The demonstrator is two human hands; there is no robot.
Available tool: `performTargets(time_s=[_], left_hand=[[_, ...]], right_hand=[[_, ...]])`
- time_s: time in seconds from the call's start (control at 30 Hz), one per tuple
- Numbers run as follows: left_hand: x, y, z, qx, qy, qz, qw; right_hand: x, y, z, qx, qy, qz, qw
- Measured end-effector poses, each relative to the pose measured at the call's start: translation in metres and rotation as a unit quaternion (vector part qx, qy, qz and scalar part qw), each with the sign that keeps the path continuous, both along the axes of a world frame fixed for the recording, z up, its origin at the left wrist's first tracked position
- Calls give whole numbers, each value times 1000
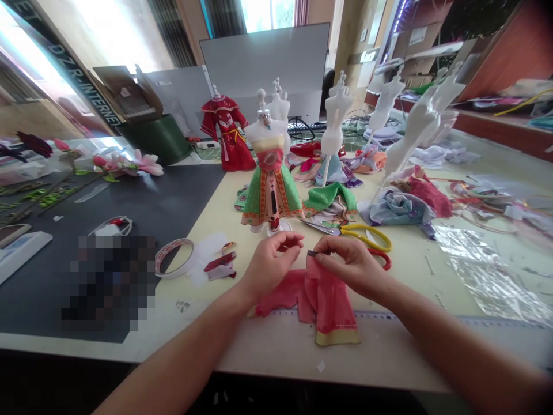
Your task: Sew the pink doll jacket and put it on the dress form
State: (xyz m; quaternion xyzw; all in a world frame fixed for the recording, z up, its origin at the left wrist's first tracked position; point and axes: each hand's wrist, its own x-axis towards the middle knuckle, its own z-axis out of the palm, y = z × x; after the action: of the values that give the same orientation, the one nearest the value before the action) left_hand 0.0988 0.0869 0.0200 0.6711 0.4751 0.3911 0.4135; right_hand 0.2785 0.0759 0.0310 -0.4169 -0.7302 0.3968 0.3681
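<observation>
My right hand (pixel 352 262) pinches the top edge of a small pink doll garment (pixel 334 300) between thumb and fingers, at a short dark strip. The garment hangs and spreads on the table; a yellow band runs along its lower hem. Just left of it, my left hand (pixel 276 259) is held with loosely curled fingers, a gap between them and the thumb, and nothing visible in it. Directly behind the hands stands a doll mannequin (pixel 263 131) in a green and pink dress (pixel 287 190). Scissors with yellow handles (pixel 367 233) lie behind my right hand.
A ruler (pixel 389 316) lies along the front, partly under the garment. A tape roll (pixel 175 257) and fabric scraps (pixel 220 265) are at left. Several white mannequins (pixel 334 124), a red doll robe (pixel 228 135) and heaped doll clothes (pixel 400 210) stand or lie behind. Crinkled clear film (pixel 488 276) lies right.
</observation>
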Motion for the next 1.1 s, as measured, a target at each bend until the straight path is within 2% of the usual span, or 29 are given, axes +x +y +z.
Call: performTargets(time_s=[0.13,0.27,0.37,0.47,0.57,0.7,0.77,0.9,1.1], left_hand=[[3,-2,-4,34,93,-83,992],[6,-3,-3,95,208,-112,967],[7,-4,-2,95,255,-130,953],[5,-4,-2,61,210,-128,967],[2,-2,1,-28,95,-114,989],[-3,0,7,-116,-57,-110,986],[-4,1,8,-124,-67,-102,985],[-5,1,5,-100,-26,-78,992],[-4,2,1,-107,-10,-99,989]], right_hand=[[2,-3,3,4,31,5,1000],[3,-3,4,9,43,14,999],[3,-2,3,15,43,26,999],[4,-2,3,11,42,23,999],[5,-1,3,5,44,21,999],[6,-1,3,14,46,14,999],[6,0,3,18,45,12,999],[6,0,3,24,34,5,999],[7,1,1,40,21,-13,999]])
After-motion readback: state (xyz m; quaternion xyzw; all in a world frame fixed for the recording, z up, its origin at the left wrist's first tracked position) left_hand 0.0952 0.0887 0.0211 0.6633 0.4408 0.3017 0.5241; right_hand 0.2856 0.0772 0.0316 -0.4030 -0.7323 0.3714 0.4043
